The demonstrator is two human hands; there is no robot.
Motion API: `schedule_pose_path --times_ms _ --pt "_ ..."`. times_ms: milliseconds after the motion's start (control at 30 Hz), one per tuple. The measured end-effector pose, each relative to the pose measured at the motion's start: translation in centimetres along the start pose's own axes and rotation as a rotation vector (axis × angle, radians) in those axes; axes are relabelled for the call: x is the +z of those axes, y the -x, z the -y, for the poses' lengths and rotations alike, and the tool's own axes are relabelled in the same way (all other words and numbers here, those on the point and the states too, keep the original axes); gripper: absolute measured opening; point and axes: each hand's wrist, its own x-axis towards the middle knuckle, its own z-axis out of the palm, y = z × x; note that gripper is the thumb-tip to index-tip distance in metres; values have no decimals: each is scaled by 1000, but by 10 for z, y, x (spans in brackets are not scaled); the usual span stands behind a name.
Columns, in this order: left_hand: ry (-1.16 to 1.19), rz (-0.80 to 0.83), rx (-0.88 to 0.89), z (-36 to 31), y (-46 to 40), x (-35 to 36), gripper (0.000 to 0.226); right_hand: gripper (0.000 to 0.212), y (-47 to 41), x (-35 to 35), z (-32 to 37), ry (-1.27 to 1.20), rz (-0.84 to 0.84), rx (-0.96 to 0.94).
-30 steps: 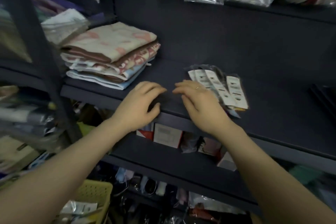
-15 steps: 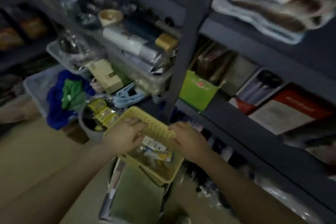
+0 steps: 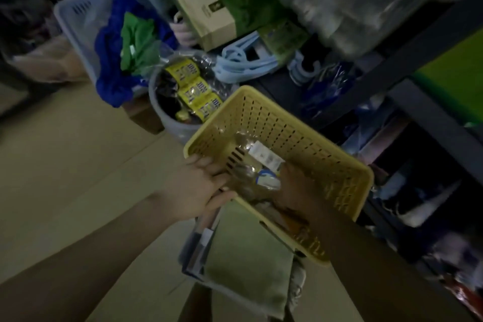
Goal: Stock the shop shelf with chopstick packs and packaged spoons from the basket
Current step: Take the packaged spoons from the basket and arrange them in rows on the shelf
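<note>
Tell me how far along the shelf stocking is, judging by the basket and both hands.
Done: this view cannot confirm any; the stocked shelf is out of sight. In hand: the left hand grips the corner of the yellow basket, and the right hand is down inside it among the clear packs; whether it already holds one is unclear. Left: several packs remain in the basket, so more trips to the shelf look needed.

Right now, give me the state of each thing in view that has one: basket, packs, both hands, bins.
yellow basket: tilted, a few packs left inside.
clear packs: lying loose on the basket floor.
left hand: grips the basket's near corner.
right hand: inside the basket, on the packs; grip hidden by shadow.
grey round bin: open, holding yellow-labelled packets.
grey crate: open, holding blue and green cloth.
</note>
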Motion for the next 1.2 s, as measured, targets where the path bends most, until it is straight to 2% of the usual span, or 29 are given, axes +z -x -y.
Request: schedule_pose_path --times_ms 67,133,300,433,533,567,633,667,733,800,867,967,1000,1033,1067,1133,1200 --pt "19 68 -44 -1 6 5 48 97 -6 7 4 53 20 1" --pt "62 76 -37 0 11 8 49 92 -8 10 7 56 19 10" --pt "131 103 -20 9 15 11 56 67 -3 17 17 154 -47 32" --pt "253 71 -78 3 15 11 34 31 6 13 22 94 -81 -35" --pt "393 6 -121 1 6 0 33 24 20 -6 24 45 -95 -63" --pt "430 -30 -143 0 1 -4 33 23 27 -17 23 -53 -106 -76" --pt "520 -100 -243 -5 -9 -16 35 18 42 -39 20 -507 -51 -112" --pt "566 -107 -321 -9 -15 -22 41 12 53 -52 20 -744 -20 -145" --pt "643 -42 -485 -21 -27 -32 49 20 68 -73 16 -1002 -24 -220" --pt "817 12 -577 -39 -38 -43 37 14 78 -86 15 -1092 -26 -278" --pt "1109 -27 -586 -60 -50 -54 15 14 84 -97 18 -1150 26 -330" --pt "1384 -184 -615 -76 -68 -63 25 13 84 -100 26 -1092 74 -387" --pt "1419 -233 -639 -77 -72 -64 30 23 82 -100 27 -1069 78 -353" --pt "1430 -279 -651 -76 -75 -65 33 35 78 -97 24 -1035 83 -311" --pt "1399 -317 -654 -73 -76 -63 34 38 75 -94 21 -1044 105 -257" --pt "1252 -382 -680 -63 -74 -55 35 42 64 -86 13 -1142 132 -148" --pt "1057 -402 -685 -49 -68 -50 30 39 51 -70 4 -1101 86 -1"
